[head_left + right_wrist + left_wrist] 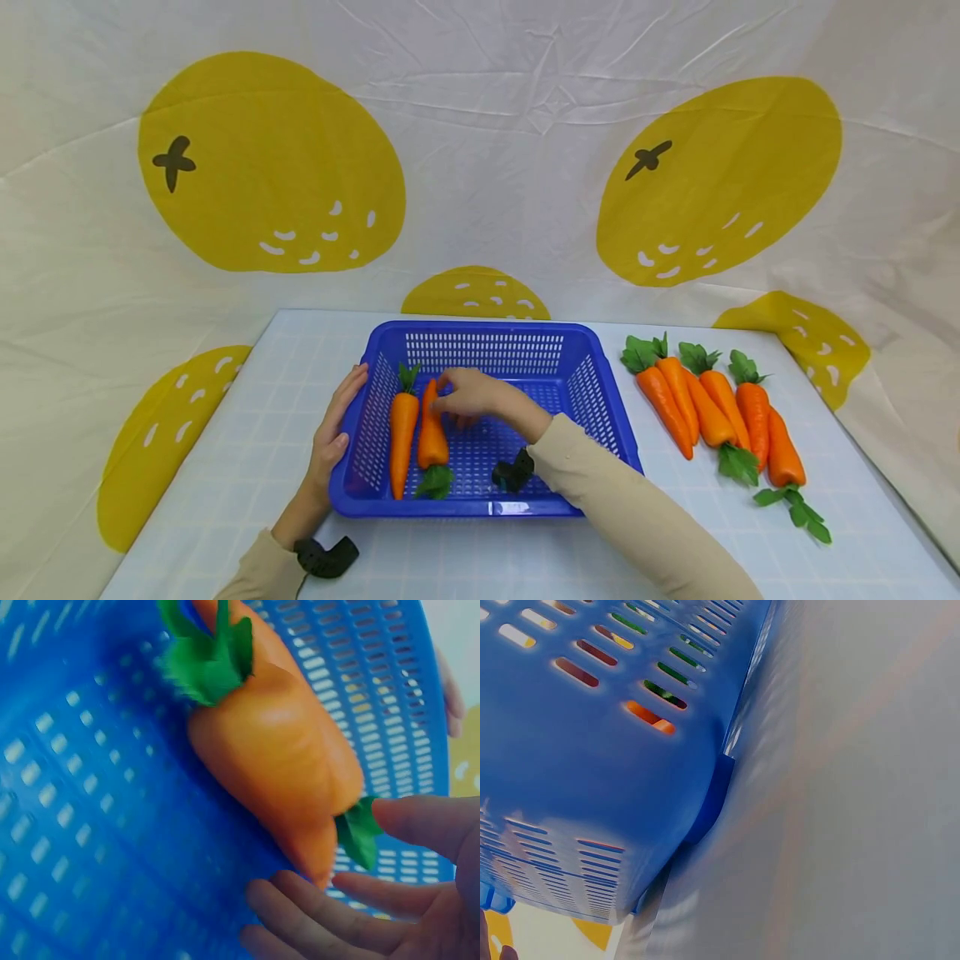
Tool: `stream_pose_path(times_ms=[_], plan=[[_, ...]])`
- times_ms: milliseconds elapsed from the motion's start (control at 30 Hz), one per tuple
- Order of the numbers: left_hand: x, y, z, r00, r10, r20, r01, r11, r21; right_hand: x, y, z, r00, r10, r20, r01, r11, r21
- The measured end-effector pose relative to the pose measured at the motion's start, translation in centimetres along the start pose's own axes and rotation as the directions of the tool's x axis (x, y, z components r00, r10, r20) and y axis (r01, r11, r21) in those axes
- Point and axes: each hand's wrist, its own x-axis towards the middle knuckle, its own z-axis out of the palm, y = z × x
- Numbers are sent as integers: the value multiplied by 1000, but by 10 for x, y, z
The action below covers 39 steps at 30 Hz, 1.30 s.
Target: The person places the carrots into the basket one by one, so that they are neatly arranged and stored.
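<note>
A: Grip status? Use 12 = far side.

B: Right hand (480,396) — fingers loosely spread around the tip of the inner carrot (432,437), thumb apart, no pinch visible. Contact: can't tell. Left hand (333,433) has straight fingers along the 9 o'clock wall of the basket (450,507), not clamping.

A: Carrot position?

B: In the basket, 9 o'clock side, tip toward 12, leaves toward 6. Outer carrot (402,442) just beside it, reversed: leaves 12, tip 6. Loose carrots (710,410) outside, at 3.

A: Best way to handle it?

B: Reads like settling the row, my guess. Nudge the tip lightly toward 9 until the two run parallel; don't trap the neighbour's leaves. Brace 9 o'clock with the left so the basket can't skid. Then lift the fingers straight up — wrist camera (514,471) clear of the 6 o'clock rim.
</note>
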Motion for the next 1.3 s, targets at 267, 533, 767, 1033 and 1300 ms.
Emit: stream_pose_path(times_ms=[267,533,767,1033,1300], plan=[[-1,1,1,1000,-14,-6,14,1000,18,-4,-4,-14,987,-109,-120,88,982,-168],[-1,0,3,1000,-27,1,27,1000,2,-34,-17,-38,959,-176,-221,151,981,-125],[-1,0,1,1000,-13,-2,13,1000,-5,-78,-21,-60,917,-229,-328,249,968,21],[-1,1,1,1000,-17,-2,17,1000,3,-132,-7,-79,829,-229,-511,340,931,135],[-3,2,1,1000,-29,0,29,1000,-7,-179,33,-91,696,-196,-691,383,915,127]])
